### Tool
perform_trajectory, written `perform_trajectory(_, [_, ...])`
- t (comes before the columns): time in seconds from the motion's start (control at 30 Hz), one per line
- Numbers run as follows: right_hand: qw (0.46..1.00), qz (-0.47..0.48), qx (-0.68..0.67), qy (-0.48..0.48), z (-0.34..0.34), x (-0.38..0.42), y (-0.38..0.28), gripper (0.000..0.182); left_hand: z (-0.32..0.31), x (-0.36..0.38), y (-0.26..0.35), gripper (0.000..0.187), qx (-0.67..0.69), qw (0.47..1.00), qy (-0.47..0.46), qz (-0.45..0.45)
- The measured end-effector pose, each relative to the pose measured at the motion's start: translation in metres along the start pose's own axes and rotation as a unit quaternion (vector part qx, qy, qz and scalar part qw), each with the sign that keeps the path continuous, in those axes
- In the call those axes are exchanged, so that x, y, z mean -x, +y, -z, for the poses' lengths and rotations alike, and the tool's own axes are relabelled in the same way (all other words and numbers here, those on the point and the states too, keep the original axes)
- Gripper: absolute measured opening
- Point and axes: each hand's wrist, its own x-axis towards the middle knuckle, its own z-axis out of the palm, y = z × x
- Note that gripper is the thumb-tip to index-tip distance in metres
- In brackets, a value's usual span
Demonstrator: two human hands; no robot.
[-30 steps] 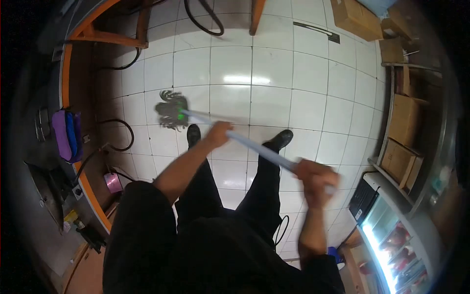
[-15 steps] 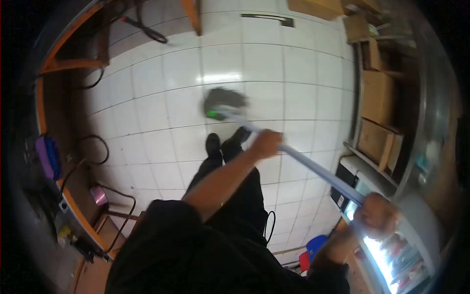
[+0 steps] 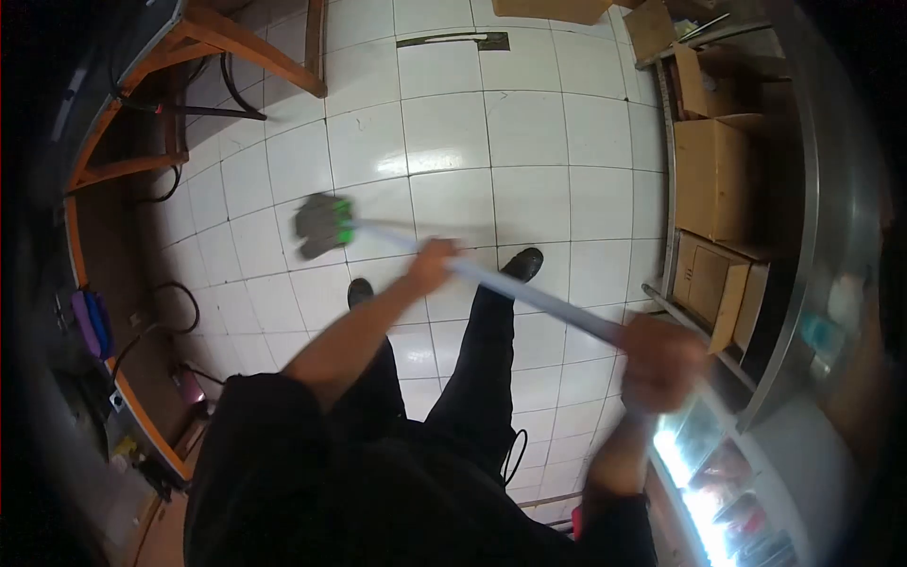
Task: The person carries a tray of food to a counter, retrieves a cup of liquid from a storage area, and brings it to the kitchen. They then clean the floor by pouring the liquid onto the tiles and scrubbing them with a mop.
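Observation:
A mop with a grey, motion-smeared head (image 3: pixel 322 227) and a green fitting (image 3: pixel 344 221) lies against the white tiled floor, left of centre. Its pale handle (image 3: pixel 539 299) slants from there down to the right. My left hand (image 3: pixel 435 265) is wrapped round the handle partway along. Further up, toward the handle's end, my right hand (image 3: pixel 661 364) grips it too; that hand is blurred. Both of my dark shoes stand on the tiles below the mop, the right shoe (image 3: pixel 523 265) set wide of the left shoe (image 3: pixel 360 292).
On the right, a rack holds cardboard boxes (image 3: pixel 715 180), with a lit glass-fronted cabinet (image 3: pixel 685 458) nearer me. A wooden-legged table (image 3: pixel 250 52) stands at upper left, with black cables (image 3: pixel 194 307) hanging along the left side. A floor drain slot (image 3: pixel 493 41) lies ahead.
The mop head has swept left across the floor, with both hands moving left along with the handle. My feet have gone from close together to wide apart.

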Motion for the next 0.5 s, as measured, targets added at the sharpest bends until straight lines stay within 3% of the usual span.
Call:
perform_trajectory(0.03, [0.998,0.048,0.027,-0.031,0.050,-0.033,-0.060,0.033,-0.031,-0.050,0.072,0.021,0.079,0.996,-0.022,-0.016])
perform_trajectory(0.07, [0.991,0.063,0.068,-0.097,0.099,-0.050,-0.118,0.029,-0.083,-0.096,0.129,0.021,0.156,0.985,0.014,-0.067])
perform_trajectory(0.1, [0.979,0.086,0.101,-0.154,0.132,-0.067,-0.159,0.027,-0.087,-0.131,0.206,0.022,0.123,0.985,0.037,-0.115])
perform_trajectory(0.2, [0.966,0.095,0.122,-0.206,0.190,-0.086,-0.183,0.024,-0.148,-0.228,0.322,0.021,0.254,0.955,-0.046,-0.145])
perform_trajectory(0.33, [0.953,0.076,0.142,-0.257,0.244,-0.101,-0.183,0.018,-0.208,-0.285,0.357,0.020,0.287,0.938,-0.143,-0.133])
perform_trajectory(0.37, [0.983,0.087,0.115,-0.110,0.238,-0.088,-0.188,0.023,-0.198,-0.282,0.367,0.018,0.225,0.954,-0.152,-0.126])
perform_trajectory(0.47, [0.999,-0.004,0.028,-0.043,0.322,-0.080,-0.223,0.030,-0.196,-0.265,0.369,0.017,0.115,0.982,-0.115,-0.096])
perform_trajectory(0.5, [0.996,0.048,-0.055,-0.044,0.311,-0.088,-0.198,0.035,-0.189,-0.253,0.350,0.016,0.050,0.982,-0.096,-0.153])
